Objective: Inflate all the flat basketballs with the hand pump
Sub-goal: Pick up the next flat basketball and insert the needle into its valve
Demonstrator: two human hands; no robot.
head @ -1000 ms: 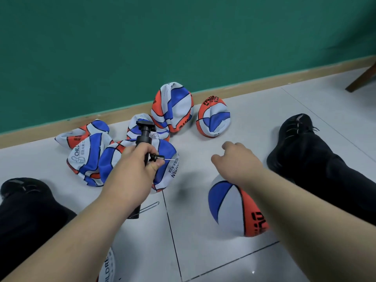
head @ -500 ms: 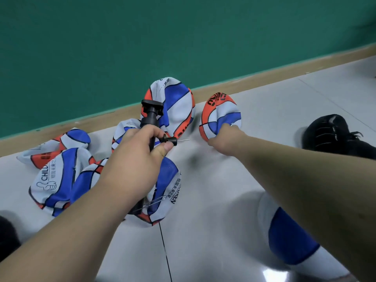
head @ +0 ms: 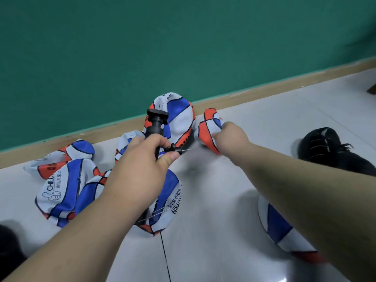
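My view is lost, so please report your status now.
Left hand holds pump, needle free. Right hand grips flat ball. No obstacle seen.

Glossy tiled floor [head: 234, 200], matt black plastic pump [head: 155, 125], wooden skirting [head: 264, 86]

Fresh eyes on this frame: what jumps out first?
The left hand at centre grips a black hand pump, its needle pointing right. The right hand grips a flat basketball by the wall. More flat balls lie piled at left; a round ball sits under the right forearm.
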